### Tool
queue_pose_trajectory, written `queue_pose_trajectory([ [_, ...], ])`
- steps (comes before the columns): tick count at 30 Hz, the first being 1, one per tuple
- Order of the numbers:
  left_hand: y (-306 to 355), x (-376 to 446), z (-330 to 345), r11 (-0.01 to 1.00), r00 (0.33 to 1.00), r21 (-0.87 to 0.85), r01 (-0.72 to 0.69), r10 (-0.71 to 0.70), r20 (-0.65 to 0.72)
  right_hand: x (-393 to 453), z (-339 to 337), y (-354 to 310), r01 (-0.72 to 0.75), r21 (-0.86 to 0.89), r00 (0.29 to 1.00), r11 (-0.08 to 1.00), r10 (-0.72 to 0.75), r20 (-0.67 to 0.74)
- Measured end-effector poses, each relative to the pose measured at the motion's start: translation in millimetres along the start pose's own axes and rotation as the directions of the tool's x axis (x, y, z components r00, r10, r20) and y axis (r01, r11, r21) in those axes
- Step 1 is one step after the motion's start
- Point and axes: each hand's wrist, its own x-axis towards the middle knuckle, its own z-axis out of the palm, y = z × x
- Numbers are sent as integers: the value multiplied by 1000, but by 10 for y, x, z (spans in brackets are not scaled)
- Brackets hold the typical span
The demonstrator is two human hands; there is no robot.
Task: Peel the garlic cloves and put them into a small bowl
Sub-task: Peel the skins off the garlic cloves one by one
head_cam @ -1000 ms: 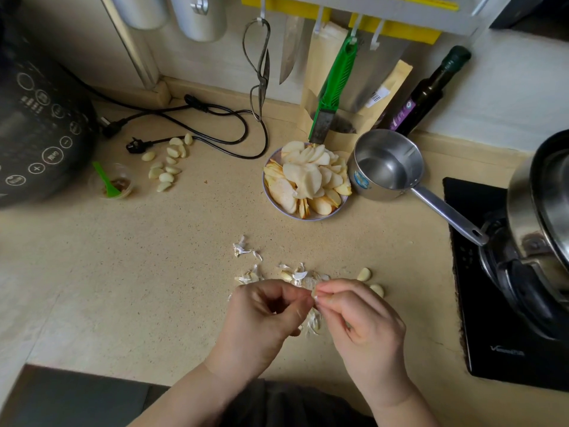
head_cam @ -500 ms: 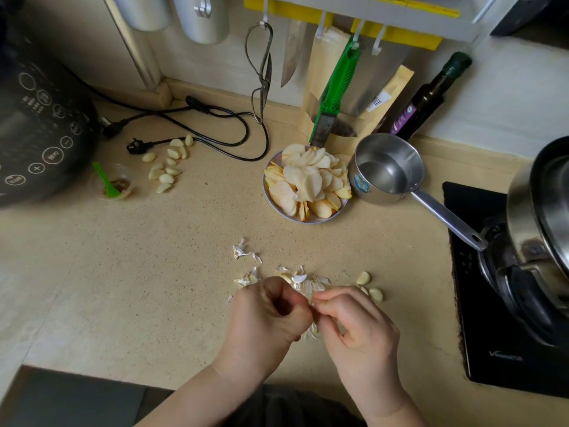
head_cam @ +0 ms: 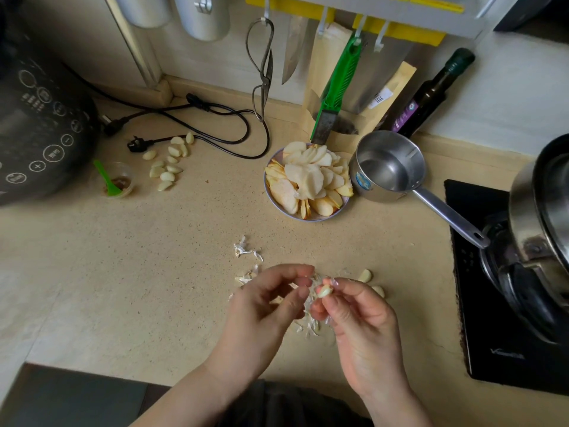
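1. Two hands are raised just above the counter [head_cam: 154,288]: in the right hand [head_cam: 360,328] a garlic clove [head_cam: 324,291] is pinched at the fingertips, and the left hand [head_cam: 261,315] is held just beside it, its thumb and forefinger curled and slightly apart, closed on nothing that can be made out.
2. Half a second ago the two hands were pressed together at the fingertips; now they have been drawn apart and the pale flesh of the clove is exposed. A papery strip appears to trail from it, though the blur makes this uncertain.
3. From this it is judged that the clove is nearly or fully peeled, and that dropping it off is the step due next.
4. Beneath the hands a scatter of garlic skins [head_cam: 246,249] is spread, and two peeled cloves [head_cam: 365,275] are lying on the counter just right of the right hand.
5. Farther off, a plate of fruit slices [head_cam: 308,183] is set beside a steel saucepan [head_cam: 388,164].
6. At far left, a heap of cloves [head_cam: 167,163] is lying near a small bowl [head_cam: 121,180] with a green spoon in it; no garlic is seen in that bowl.
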Motion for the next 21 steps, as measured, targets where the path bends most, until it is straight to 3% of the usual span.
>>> queue_pose_trajectory([
  [3, 11, -22, 30, 997, 997, -11, -73, 73, -3, 9, -12, -1, 40, -48, 999, 998, -39, 23],
  [11, 13, -20, 46, 952, 997, -297, 74, -64, 43, 11, -87, -56, 176, -275, 983, 945, -155, 96],
  [17, -16, -31, 30, 987, 999, -157, -33, 31, -15, -33, -40, -121, 211, -471, 977, 857, -201, 72],
  [21, -39, -31, 9, 977, 980, 133, -166, 178, -89, -37, -25, -143, 305, -678, 944, 669, -308, 121],
])
